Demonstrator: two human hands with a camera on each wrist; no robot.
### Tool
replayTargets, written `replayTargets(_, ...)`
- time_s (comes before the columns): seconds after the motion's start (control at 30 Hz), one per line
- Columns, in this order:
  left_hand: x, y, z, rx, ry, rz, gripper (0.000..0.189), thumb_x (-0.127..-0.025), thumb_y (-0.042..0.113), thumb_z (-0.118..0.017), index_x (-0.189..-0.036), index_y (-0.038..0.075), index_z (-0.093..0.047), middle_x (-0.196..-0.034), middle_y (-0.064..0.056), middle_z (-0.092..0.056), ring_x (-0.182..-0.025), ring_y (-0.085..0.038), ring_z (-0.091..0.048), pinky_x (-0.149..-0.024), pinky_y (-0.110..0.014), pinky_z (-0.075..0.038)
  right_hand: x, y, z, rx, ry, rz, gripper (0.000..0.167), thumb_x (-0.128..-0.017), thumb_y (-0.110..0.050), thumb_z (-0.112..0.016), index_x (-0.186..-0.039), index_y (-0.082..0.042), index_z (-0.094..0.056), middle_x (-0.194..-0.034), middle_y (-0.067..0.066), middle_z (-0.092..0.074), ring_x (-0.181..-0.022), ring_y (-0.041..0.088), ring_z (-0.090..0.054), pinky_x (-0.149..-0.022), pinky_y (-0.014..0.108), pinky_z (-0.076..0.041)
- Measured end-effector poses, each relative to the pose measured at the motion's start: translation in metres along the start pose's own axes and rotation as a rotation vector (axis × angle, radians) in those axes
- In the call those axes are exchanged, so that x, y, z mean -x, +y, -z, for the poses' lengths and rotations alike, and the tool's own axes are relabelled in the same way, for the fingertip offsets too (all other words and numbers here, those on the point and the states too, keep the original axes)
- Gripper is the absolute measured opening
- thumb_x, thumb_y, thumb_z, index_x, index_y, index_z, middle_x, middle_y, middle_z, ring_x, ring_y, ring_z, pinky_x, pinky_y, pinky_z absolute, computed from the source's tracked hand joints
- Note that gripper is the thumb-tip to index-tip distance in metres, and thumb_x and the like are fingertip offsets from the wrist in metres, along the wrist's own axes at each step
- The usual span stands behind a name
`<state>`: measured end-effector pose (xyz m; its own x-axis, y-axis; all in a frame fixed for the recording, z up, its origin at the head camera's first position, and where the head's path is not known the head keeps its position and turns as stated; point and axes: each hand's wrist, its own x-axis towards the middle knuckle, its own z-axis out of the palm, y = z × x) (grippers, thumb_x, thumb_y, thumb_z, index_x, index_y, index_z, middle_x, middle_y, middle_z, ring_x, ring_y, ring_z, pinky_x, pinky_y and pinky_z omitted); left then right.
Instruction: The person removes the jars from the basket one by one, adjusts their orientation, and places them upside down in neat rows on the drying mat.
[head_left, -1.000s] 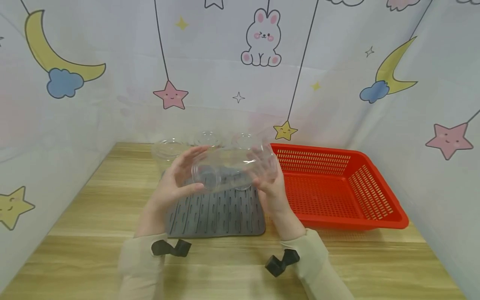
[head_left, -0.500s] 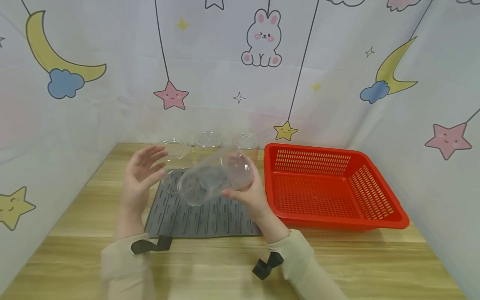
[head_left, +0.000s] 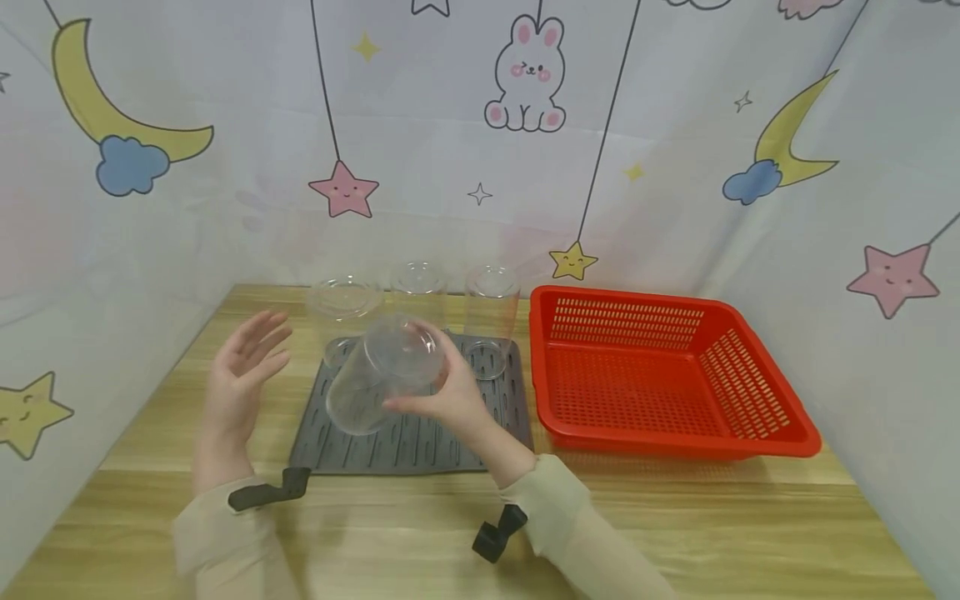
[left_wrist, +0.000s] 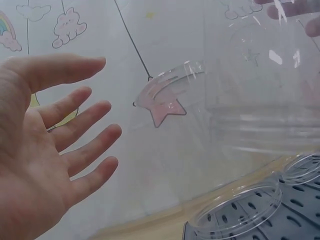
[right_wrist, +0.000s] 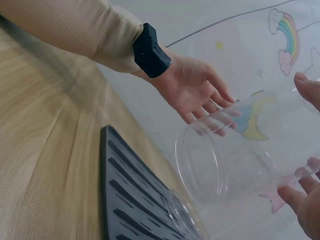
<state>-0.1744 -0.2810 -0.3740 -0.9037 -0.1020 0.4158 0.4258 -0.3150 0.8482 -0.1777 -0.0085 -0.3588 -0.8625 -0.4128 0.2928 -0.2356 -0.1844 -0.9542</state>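
My right hand (head_left: 442,383) grips a clear plastic jar (head_left: 352,396) near its base, thumb on the near side and fingers behind. The jar is tilted, its ringed mouth (right_wrist: 200,165) pointing down and left over the grey ridged mat (head_left: 420,450). Off to the left, my left hand (head_left: 243,367) is raised with fingers spread and nothing in it; its palm (left_wrist: 35,175) faces the jar in the left wrist view. Three more clear jars stand mouth down along the mat's back: a wide one (head_left: 345,300) at left, partly behind the held jar, a middle one (head_left: 418,287) and a right one (head_left: 492,312).
A red perforated plastic basket (head_left: 667,446) sits right of the mat on the wood-grain table (head_left: 420,533). Behind and at both sides hangs a white printed curtain (head_left: 427,108). Black straps with small blocks circle both wrists.
Both hands were on the jar a second ago. My left hand has let go and moved left; my right hand has carried the jar left and tipped its mouth downward.
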Motion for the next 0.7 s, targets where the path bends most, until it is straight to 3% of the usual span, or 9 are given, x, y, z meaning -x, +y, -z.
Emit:
replayTargets(0.1, 0.004, -0.004, 0.010, -0.017, 0.015, 0.060, 0.052, -0.092, -0.015, -0.050, -0.139, 0.006, -0.049, -0.128, 0.005, -0.063, -0.117, -0.010, -0.059, -0.095, -0.017, -0.047, -0.003, 0.003, -0.006, 0.053, -0.012, -0.047, 0.095, -0.071, 0.006, -0.081, -0.151, -0.015, -0.033, -0.153, 0.006, -0.040, -0.134, 0.023, -0.046, -0.104, 0.034, -0.046)
replayTargets(0.3, 0.008, -0.017, 0.025, -0.054, 0.002, 0.156, 0.052, -0.094, -0.009, -0.053, -0.141, 0.013, -0.047, -0.129, 0.012, -0.061, -0.116, -0.004, -0.059, -0.092, -0.013, -0.046, -0.007, 0.011, -0.016, 0.120, -0.004, -0.134, 0.097, -0.071, 0.004, -0.082, -0.151, -0.017, -0.033, -0.148, 0.004, -0.042, -0.133, 0.024, -0.049, -0.104, 0.035, -0.047)
replayTargets(0.53, 0.007, -0.030, 0.028, -0.045, -0.013, 0.200, 0.048, -0.094, -0.008, -0.054, -0.132, 0.020, -0.053, -0.126, 0.013, -0.062, -0.114, -0.001, -0.060, -0.091, -0.012, -0.048, -0.011, 0.019, -0.026, 0.212, 0.019, -0.183, 0.096, -0.071, -0.005, -0.086, -0.150, -0.019, -0.034, -0.147, 0.002, -0.044, -0.135, 0.025, -0.046, -0.111, 0.042, -0.040)
replayTargets(0.7, 0.007, -0.033, 0.028, -0.094, 0.003, 0.277, 0.055, -0.095, -0.004, -0.054, -0.145, 0.015, -0.041, -0.128, 0.016, -0.058, -0.116, -0.001, -0.057, -0.094, -0.012, -0.045, -0.014, 0.023, -0.032, 0.276, 0.006, -0.163, 0.094, -0.071, -0.010, -0.087, -0.149, -0.023, -0.037, -0.148, -0.001, -0.045, -0.136, 0.021, -0.044, -0.113, 0.040, -0.038)
